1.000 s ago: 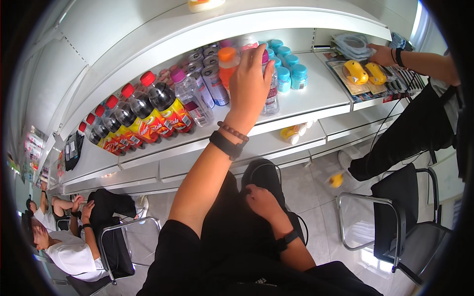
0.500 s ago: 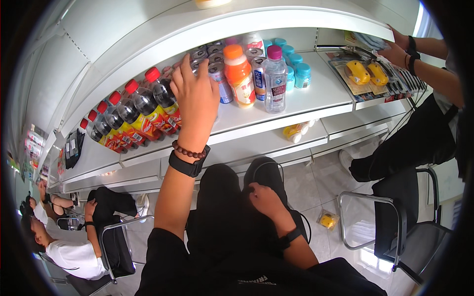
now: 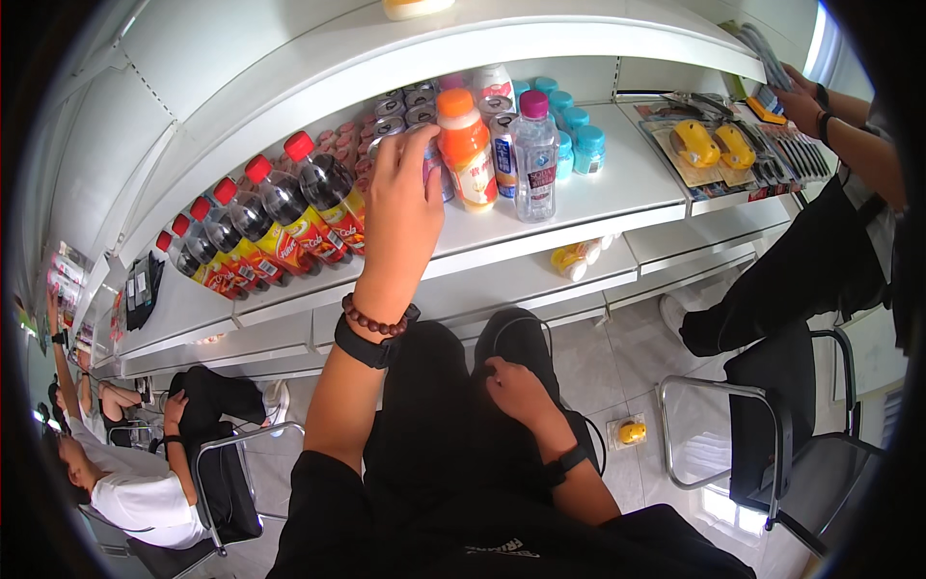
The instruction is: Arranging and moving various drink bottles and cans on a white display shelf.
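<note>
My left hand (image 3: 403, 207) is raised in front of the shelf, its fingers bent and apart. It is nearest to the drink cans (image 3: 390, 125) and stands just left of an orange-capped bottle of orange drink (image 3: 467, 154); no thing shows in its grasp. The hand hides part of the front cans. Right of the orange bottle are a slim blue-and-white can (image 3: 503, 154) and a clear bottle with a purple cap (image 3: 536, 164). My right hand (image 3: 519, 391) rests on my thigh with its fingers loosely curled, nothing visible in them.
Red-capped cola bottles (image 3: 280, 217) line the shelf (image 3: 598, 201) at left. Turquoise-lidded jars (image 3: 588, 150) stand right of the clear bottle. Beyond are packaged tools (image 3: 719, 145) and a co-worker's hands (image 3: 796, 101). A chair (image 3: 762, 425) and a yellow packaged item (image 3: 632, 431) are on the floor.
My left hand has shifted right toward the orange bottle, and its fingers have bent closer together. My right hand stays put. The co-worker's hands at right have moved with a packaged item.
</note>
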A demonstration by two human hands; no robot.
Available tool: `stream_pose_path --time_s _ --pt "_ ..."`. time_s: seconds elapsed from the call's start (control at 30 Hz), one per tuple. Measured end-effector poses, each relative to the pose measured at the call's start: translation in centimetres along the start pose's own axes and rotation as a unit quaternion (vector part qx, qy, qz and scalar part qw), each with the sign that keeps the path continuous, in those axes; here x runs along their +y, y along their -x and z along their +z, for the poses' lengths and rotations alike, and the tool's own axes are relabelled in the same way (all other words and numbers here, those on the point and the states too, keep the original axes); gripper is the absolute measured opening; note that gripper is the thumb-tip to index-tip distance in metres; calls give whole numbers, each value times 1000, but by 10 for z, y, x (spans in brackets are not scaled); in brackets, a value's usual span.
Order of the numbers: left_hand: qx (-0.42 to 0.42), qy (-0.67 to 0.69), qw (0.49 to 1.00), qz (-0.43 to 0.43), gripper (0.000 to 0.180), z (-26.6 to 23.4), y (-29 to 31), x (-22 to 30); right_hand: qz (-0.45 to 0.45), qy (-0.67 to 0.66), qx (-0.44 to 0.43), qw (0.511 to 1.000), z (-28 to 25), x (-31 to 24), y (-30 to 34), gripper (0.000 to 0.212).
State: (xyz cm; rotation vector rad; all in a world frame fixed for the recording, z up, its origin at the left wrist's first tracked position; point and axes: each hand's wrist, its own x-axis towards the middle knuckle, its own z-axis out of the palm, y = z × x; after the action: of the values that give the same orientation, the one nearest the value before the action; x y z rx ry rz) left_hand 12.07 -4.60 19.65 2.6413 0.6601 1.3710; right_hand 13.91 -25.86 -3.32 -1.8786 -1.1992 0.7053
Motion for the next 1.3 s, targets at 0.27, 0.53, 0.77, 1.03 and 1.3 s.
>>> stream_pose_path --time_s 0.27,0.53,0.77,1.03,1.3 --pt "65 102 992 -24 37 17 -5 13 -6 12 2 1000 3 3 -1 30" --pt "64 186 978 -68 31 50 -31 13 2 5 3 1000 5 6 -1 30" --pt "74 125 987 71 28 69 -39 17 3 3 -6 1000 3 3 -1 29" --pt "93 40 987 125 82 68 4 4 -54 -33 145 987 -99 -17 -4 23" --pt "-36 -88 992 85 52 87 99 -63 246 4 385 890 -198 259 -23 20"
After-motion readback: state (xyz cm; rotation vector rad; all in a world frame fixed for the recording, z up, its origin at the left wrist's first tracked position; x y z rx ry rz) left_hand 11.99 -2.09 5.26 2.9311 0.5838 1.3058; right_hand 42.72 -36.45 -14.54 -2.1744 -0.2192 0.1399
